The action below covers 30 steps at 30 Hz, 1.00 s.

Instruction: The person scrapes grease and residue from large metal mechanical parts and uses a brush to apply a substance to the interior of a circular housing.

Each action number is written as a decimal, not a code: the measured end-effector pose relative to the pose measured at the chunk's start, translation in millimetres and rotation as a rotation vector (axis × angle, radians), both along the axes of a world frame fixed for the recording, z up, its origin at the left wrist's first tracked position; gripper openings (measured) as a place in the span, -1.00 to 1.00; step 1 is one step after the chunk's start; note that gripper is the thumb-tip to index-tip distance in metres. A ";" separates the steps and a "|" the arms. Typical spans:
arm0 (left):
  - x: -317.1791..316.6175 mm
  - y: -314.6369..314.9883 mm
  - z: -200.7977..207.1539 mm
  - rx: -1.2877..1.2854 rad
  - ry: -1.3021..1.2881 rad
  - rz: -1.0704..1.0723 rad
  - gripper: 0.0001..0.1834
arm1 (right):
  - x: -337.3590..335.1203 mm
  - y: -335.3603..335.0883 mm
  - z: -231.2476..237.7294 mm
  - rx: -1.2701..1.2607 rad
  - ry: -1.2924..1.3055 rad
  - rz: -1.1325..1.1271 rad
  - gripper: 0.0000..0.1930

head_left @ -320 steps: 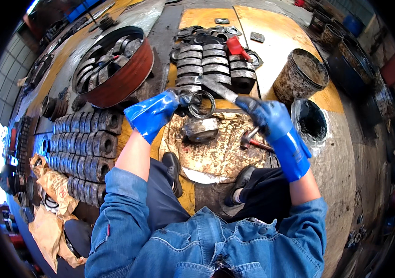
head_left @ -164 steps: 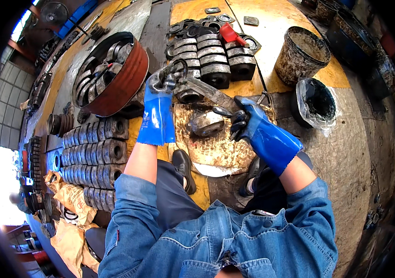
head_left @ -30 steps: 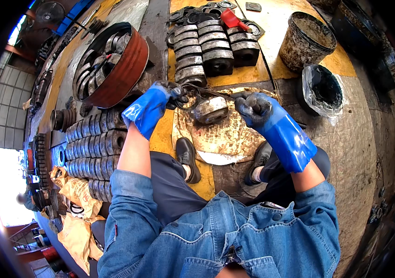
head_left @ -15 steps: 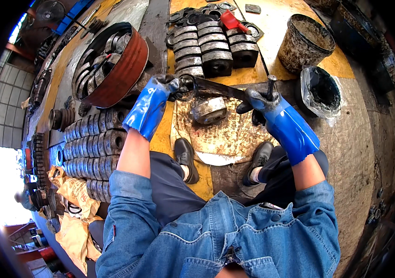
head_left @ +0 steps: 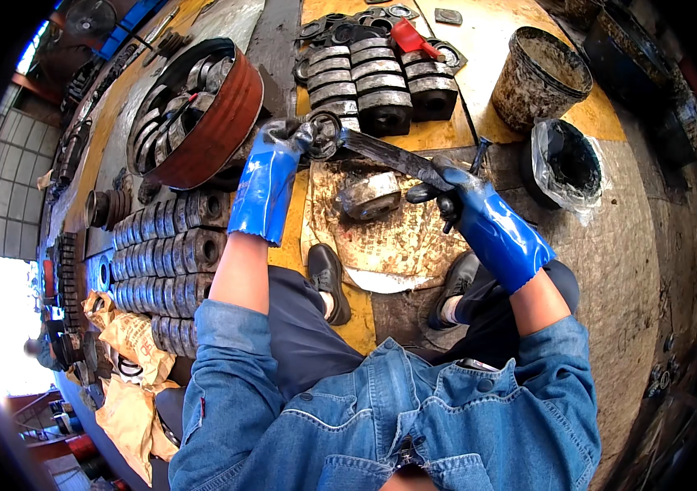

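My left hand [head_left: 269,168], in a blue rubber glove with dark grime on its fingers, is closed on a dark round ring-shaped part [head_left: 325,135] held up on edge. My right hand [head_left: 487,214], gloved alike, grips a long flat dark scraper [head_left: 393,156] with a crossbar at its handle end. The blade slants up to the left, and its tip is at or close to the ring; contact is hard to make out. Below the blade, a greasy metal bearing block [head_left: 370,196] rests on a stained sheet [head_left: 397,245] between my shoes.
Stacked bearing blocks [head_left: 381,90] stand ahead, with a red tool [head_left: 414,38] on top. A red-brown drum [head_left: 209,123] of metal parts is at left, near more block rows [head_left: 164,262]. At right are a dirty bucket [head_left: 520,94] and a plastic-lined grease tub [head_left: 538,168].
My left hand has raised the ring slightly and turned its face more toward me. The right hand has dropped a little, so the scraper slopes more steeply and its crossbar leans.
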<state>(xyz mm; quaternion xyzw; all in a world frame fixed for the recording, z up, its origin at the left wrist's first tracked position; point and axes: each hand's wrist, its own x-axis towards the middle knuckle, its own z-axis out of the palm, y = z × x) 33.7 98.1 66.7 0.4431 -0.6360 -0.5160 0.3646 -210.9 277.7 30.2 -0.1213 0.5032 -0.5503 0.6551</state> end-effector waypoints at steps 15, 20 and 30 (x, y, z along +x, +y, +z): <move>-1.0 -27.6 -39.0 -0.195 0.153 0.066 -0.70 | 18.6 -4.7 13.6 0.217 -0.414 -0.088 -0.72; -15.6 -20.3 -18.9 -0.271 0.151 -0.031 -0.75 | 18.4 1.1 20.3 0.206 -0.800 -0.016 -0.64; -10.7 -24.0 -25.2 -0.238 0.339 0.055 -0.79 | 35.7 -1.5 39.2 0.265 -1.117 -0.035 -0.47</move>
